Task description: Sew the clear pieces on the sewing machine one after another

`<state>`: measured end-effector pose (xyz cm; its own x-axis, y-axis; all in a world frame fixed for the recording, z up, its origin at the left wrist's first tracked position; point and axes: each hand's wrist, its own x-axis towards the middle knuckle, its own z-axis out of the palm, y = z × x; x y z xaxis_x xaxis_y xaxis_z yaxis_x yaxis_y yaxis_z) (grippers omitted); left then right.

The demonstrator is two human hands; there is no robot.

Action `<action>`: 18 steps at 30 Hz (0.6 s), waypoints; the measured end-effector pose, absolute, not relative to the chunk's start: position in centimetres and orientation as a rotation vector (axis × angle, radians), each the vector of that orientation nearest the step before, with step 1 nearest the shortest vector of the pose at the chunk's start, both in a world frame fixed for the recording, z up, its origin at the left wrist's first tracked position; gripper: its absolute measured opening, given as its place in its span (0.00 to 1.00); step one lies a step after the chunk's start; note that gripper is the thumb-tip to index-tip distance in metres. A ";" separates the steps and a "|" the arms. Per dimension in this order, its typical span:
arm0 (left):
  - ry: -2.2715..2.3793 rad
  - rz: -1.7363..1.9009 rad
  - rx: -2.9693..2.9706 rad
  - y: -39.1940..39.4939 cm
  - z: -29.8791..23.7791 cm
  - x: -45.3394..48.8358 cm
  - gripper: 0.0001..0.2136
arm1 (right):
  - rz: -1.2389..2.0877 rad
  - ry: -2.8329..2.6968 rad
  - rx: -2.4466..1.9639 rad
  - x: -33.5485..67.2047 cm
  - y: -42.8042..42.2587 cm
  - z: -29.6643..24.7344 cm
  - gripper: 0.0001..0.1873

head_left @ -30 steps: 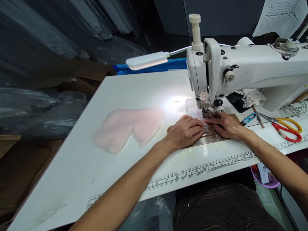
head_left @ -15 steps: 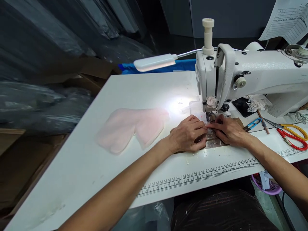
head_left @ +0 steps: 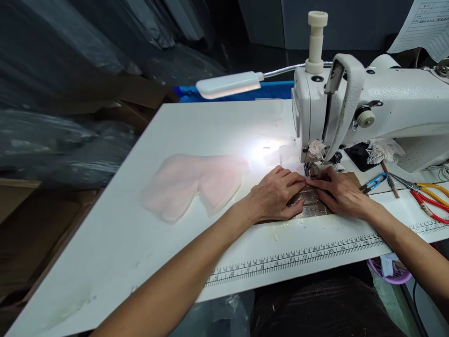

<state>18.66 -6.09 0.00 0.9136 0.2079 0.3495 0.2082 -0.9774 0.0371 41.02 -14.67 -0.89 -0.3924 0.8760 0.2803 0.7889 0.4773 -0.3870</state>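
Observation:
Both hands are close together at the presser foot (head_left: 310,169) of a white sewing machine (head_left: 393,100). My left hand (head_left: 275,194) lies left of the foot, its fingers bent and pressed together over the machine bed. From the other side, my right hand (head_left: 342,194) brings its thumb and forefinger together just in front of the foot, close to the left fingertips. What the fingers pinch is hidden. A brown, taped-over plate (head_left: 315,208) shows beneath the hands. To the left, pale pink fabric pieces (head_left: 219,187) lie flat on the white table (head_left: 126,243).
Blue thread snips (head_left: 374,181) and red-and-yellow-handled scissors (head_left: 430,199) lie right of my right hand. A lamp (head_left: 229,85) reaches over the table's back edge. A printed ruler (head_left: 298,260) follows the front edge. A purple basket (head_left: 396,278) sits below.
The view has shifted slightly, so the machine appears farther right and larger. Both hands stay at the presser foot, with the left fingers lying a little flatter. The pink fabric has not moved on the table.

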 end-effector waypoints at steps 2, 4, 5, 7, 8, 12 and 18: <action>-0.346 -0.543 -3.078 -6.0 0.0 18.6 0.15 | 0.281 -2.280 -1.398 41.0 -14.7 -0.9 0.20; -0.345 -0.550 -3.078 -5.9 0.0 18.6 0.16 | 0.286 -2.283 -1.405 41.0 -14.6 -0.9 0.20; -0.345 -0.554 -3.077 -5.9 0.0 18.6 0.16 | 0.283 -2.287 -1.403 40.9 -14.6 -0.9 0.20; -0.349 -0.548 -3.081 -5.8 0.0 18.6 0.17 | 0.268 -2.295 -1.391 40.9 -14.6 -0.9 0.20; -0.354 -0.536 -3.084 -5.8 0.0 18.5 0.17 | 0.260 -2.299 -1.384 40.8 -14.6 -0.9 0.20; -0.372 -0.495 -3.083 -5.6 -0.1 18.5 0.17 | 0.239 -2.286 -1.379 40.7 -14.6 -0.8 0.20; -0.395 -0.511 -3.058 -5.4 -0.1 18.6 0.19 | 0.342 -2.215 -1.384 40.9 -14.7 -0.3 0.19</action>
